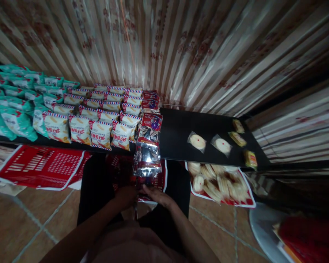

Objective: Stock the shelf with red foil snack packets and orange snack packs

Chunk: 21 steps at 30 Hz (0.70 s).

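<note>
A connected strip of red and silver foil snack packets (pixel 147 155) runs over the front edge of the black table and hangs down between my knees. My right hand (pixel 160 197) is at its lower end, with thumb and fingers closed on a red packet. On the other side, my left hand (pixel 126 196) is curled against the same packets; its fingers are dark and partly hidden. Farther up, red packets (pixel 152 121) from the strip lie on the table beside rows of white snack bags (pixel 101 134).
Teal bags (pixel 16 118) crowd the left of the black table (pixel 175 135). Wrapped round crackers (pixel 197 141) and small yellow packets (pixel 250 159) lie to the right. Below are a red basket (pixel 44 166), another basket full of crackers (pixel 222 184), and a grey tub (pixel 260 223). A striped curtain (pixel 164 47) hangs behind.
</note>
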Motion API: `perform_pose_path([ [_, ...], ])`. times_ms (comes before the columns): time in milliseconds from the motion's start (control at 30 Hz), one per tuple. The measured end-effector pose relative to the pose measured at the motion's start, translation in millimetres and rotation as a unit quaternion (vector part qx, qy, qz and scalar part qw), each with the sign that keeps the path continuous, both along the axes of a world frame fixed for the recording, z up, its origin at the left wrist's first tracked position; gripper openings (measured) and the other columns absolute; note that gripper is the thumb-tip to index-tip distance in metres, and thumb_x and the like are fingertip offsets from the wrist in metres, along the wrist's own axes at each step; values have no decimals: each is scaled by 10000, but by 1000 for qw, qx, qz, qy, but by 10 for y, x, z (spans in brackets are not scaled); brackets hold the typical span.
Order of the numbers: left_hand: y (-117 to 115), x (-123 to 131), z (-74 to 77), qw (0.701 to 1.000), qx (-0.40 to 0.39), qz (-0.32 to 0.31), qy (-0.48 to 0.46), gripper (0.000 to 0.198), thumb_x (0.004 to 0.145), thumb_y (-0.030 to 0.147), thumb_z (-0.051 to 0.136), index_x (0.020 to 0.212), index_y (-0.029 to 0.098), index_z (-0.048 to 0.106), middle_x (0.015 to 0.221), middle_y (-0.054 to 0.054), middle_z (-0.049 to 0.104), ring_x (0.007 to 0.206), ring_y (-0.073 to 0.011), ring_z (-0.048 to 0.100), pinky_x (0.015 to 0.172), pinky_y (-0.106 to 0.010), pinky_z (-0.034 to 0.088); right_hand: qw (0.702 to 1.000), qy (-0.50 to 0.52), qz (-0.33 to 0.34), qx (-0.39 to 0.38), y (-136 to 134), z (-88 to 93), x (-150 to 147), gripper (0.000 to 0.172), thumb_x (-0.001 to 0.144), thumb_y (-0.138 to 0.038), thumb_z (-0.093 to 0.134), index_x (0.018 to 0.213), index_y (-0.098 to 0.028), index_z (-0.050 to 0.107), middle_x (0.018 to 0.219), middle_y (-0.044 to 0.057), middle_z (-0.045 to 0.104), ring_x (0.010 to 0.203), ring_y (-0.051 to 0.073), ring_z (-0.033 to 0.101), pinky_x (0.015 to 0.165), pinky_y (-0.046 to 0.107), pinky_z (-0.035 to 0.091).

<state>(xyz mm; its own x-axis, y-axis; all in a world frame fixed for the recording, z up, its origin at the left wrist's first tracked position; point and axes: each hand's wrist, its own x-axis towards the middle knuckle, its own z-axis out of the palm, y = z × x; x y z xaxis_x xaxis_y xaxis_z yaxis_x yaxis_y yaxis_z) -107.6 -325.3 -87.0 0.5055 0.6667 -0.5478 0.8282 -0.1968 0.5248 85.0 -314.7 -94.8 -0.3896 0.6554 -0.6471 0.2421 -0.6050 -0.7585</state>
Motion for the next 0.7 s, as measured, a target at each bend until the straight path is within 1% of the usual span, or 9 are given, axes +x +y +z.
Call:
perform_pose_path([
  [100,-31,-20,106,999,21,10,-34,372,844,161,440,1143,256,639,1245,-84,615,1113,-240,582,937,-382,445,999,45,-5,8,-56,179,50,351,706,-507,662,850,-198,744,970,47,731,1004,232,618,988,422,368],
  [167,-51,-30,199,996,44,32,-74,369,846,159,449,1145,269,635,1270,-54,599,1182,-210,527,995,-353,400,997,81,-2,19,-111,272,74,374,664,-443,722,950,-201,725,994,38,723,992,225,617,957,414,403],
  [233,-70,-21,303,990,56,65,-108,329,856,174,447,1102,242,654,1209,-54,635,1152,-191,540,989,-321,396,994,104,11,38,-174,334,99,405,632,-383,758,994,-207,713,983,27,721,952,214,624,927,391,429],
  [333,-79,31,478,986,46,101,-126,275,883,228,415,950,194,680,965,-50,707,897,-164,630,809,-255,455,993,86,-4,78,-259,397,153,293,653,-382,738,876,-191,740,880,14,725,884,215,624,904,387,437],
  [400,-60,79,608,982,55,106,-143,292,892,269,404,821,176,671,807,-35,696,743,-143,620,695,-227,437,992,74,-36,100,-298,457,197,268,678,-413,713,807,-180,743,797,5,717,827,215,621,878,386,442],
  [467,-20,126,741,977,73,104,-168,330,897,304,395,733,168,647,710,-19,664,656,-123,585,641,-218,406,988,79,-65,116,-322,557,238,292,712,-443,681,815,-177,742,758,-3,707,772,199,615,836,361,452],
  [567,70,185,927,966,93,121,-210,339,887,353,407,717,167,633,690,-7,649,644,-116,563,640,-220,396,980,84,-98,149,-336,767,286,319,739,-470,651,817,-175,740,743,-11,694,709,168,593,754,298,453],
  [633,135,218,1037,951,97,149,-252,314,866,392,445,765,170,644,739,-10,666,695,-128,577,676,-230,416,974,72,-125,175,-340,911,310,329,725,-490,658,754,-171,733,693,-16,672,661,153,571,689,267,446],
  [700,186,248,1136,931,64,180,-312,322,838,444,488,852,166,650,816,-28,684,756,-148,599,711,-249,445,966,55,-160,195,-344,1029,336,349,715,-515,660,720,-172,723,654,-15,655,625,147,555,636,252,436],
])
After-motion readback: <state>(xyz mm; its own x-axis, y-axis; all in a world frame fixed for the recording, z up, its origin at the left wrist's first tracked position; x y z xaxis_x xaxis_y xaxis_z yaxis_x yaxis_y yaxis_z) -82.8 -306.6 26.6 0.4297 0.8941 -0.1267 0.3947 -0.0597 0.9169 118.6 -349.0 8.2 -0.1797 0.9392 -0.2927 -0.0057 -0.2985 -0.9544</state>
